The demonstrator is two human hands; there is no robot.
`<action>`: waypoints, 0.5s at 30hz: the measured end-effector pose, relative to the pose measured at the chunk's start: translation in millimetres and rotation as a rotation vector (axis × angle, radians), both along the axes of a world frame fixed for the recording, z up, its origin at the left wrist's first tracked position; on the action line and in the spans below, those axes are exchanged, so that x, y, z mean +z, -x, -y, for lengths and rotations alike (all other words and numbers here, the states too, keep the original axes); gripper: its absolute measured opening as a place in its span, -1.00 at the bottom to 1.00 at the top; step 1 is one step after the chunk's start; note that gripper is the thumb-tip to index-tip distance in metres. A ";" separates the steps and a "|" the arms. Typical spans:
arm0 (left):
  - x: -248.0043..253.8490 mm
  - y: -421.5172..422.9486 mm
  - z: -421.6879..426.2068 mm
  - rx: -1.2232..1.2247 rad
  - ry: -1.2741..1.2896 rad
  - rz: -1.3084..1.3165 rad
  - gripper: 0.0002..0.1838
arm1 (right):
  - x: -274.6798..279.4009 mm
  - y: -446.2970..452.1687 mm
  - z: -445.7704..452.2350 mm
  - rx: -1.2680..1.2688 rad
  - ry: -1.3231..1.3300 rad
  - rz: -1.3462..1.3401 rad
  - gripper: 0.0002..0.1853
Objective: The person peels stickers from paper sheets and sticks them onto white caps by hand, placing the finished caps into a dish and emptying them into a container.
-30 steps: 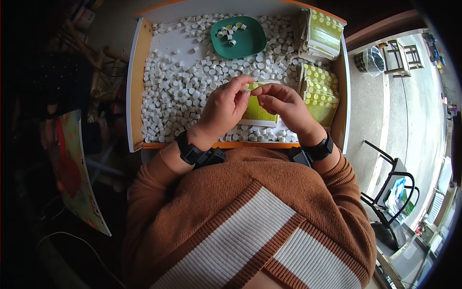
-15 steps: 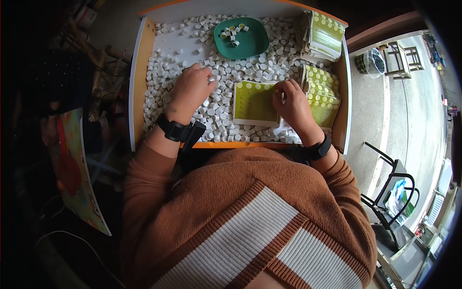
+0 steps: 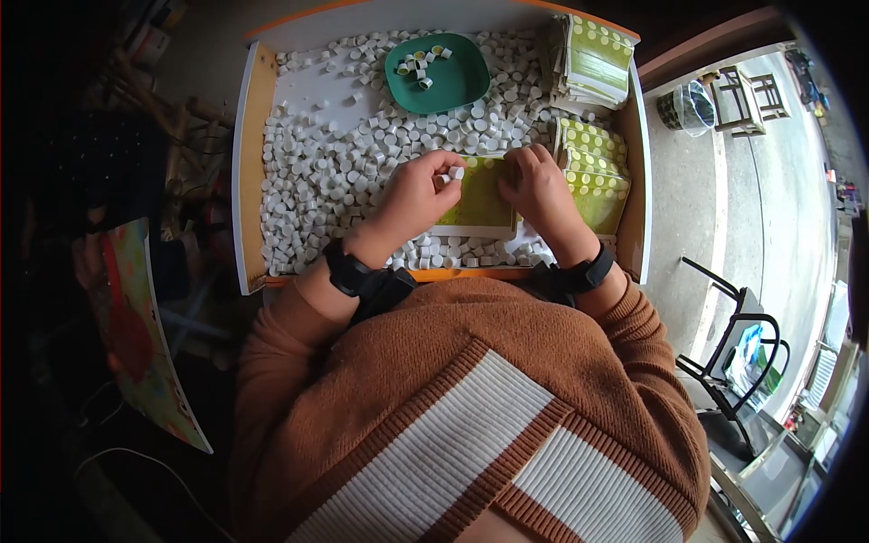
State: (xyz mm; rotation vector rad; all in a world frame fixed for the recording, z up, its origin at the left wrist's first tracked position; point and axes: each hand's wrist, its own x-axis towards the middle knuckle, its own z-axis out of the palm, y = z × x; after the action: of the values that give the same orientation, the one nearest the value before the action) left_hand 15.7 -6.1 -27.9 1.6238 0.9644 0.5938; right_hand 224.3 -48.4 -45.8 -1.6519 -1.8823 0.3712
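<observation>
My left hand (image 3: 412,201) pinches a small white cap (image 3: 456,172) between thumb and fingers, over the left part of a green printed sheet (image 3: 480,206). A second white piece seems to show by the fingertips. My right hand (image 3: 543,188) is at the sheet's upper right, fingers bent and pressed together; what they hold, if anything, is hidden. The sheet lies flat among many loose white caps (image 3: 339,167). Both hands partly cover it.
A green plate (image 3: 466,81) holds several caps with yellowish insides. Stacks of green dotted sheets (image 3: 597,63) and more dotted sheets (image 3: 593,167) line the right side. The shallow box has raised walls (image 3: 638,172). A chair (image 3: 747,353) stands at right.
My left hand has moved right from the loose caps to the sheet, with a white cap in its fingers. My right hand stays near the sheet's upper right. The view has shifted slightly.
</observation>
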 end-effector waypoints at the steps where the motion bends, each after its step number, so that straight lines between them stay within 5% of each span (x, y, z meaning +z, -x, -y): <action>1: -7.6 -2.8 0.4 -0.002 -0.001 0.002 -0.76 | 1.0 0.3 0.1 0.001 0.003 -0.010 -0.76; 11: -25.9 -6.2 -8.0 0.042 0.063 0.107 -0.75 | 13.2 -5.0 -0.9 -0.091 0.171 -0.240 -0.85; 14: -14.6 -5.2 -3.2 0.069 0.020 0.138 -0.74 | 25.3 -3.9 -0.1 0.041 0.485 -1.113 -0.86; 15: -10.3 -6.6 -2.0 0.092 -0.044 0.154 -0.74 | 30.3 -2.7 0.8 0.037 0.485 -1.114 -0.86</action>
State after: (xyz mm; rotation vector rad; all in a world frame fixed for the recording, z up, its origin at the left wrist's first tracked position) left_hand 22.3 -4.1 -38.2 1.5534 0.9210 0.7960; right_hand 227.0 -49.1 -15.4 -1.2083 -0.9884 1.4861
